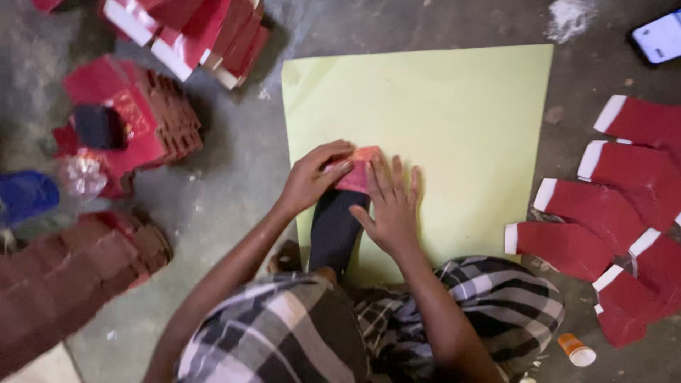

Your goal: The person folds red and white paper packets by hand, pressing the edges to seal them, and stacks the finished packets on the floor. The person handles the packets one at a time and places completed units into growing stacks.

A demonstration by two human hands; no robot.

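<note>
1. head view: the left hand (310, 177) curled its fingers over the left edge of a small red piece (357, 170), pinching it, while the right hand (392, 209) lay flat with fingers spread, pressing the piece's right side down.
2. the red piece sat on the yellow sheet (454, 106), near its left-centre, just above a dark strip (335, 230) on the person's lap side.
3. risk, as a judgement: the piece looked half folded, so uneven pressure could have creased it crooked; a slide of the flat hand could have shifted it or wrinkled the sheet.
4. the red cutouts (603, 220) lay loose at right, overlapping, well apart from the hands; a knee move could have scattered them.
5. containers: an orange tube (574, 349) lay near the knee, contents not visible; stacked red boxes (135, 117) at left looked nested, insides unseen.
</note>
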